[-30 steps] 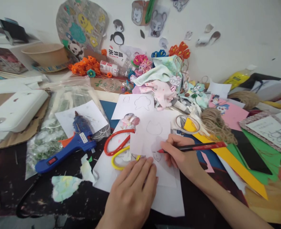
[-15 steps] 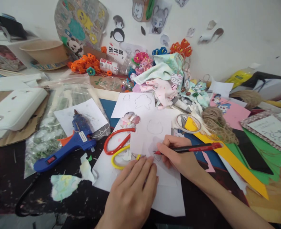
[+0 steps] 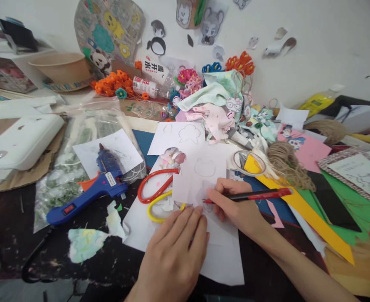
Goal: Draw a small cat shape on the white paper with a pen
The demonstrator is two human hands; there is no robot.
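My right hand (image 3: 235,207) grips a black and red pen (image 3: 260,194), its red tip down at the white paper (image 3: 218,256). Faint outlines, one like a cat's head, show on the sheet above the tip. My left hand (image 3: 180,243) lies flat on the paper with its fingers stretched out and side by side. Just beyond those fingers, a red loop handle (image 3: 155,193) and a yellow loop handle (image 3: 152,212) rest on the sheets. Another white sheet (image 3: 162,144) with pencilled shapes lies farther back.
A blue glue gun (image 3: 87,198) lies at the left beside a plastic bag (image 3: 54,184) and a white power box (image 3: 21,142). Fabric scraps (image 3: 214,115) are heaped at the back. At the right are tape (image 3: 248,162), twine (image 3: 287,163) and a yellow strip (image 3: 317,218).
The whole view has shifted very slightly to the right. Both hands and the pen look almost unmoved against the paper.
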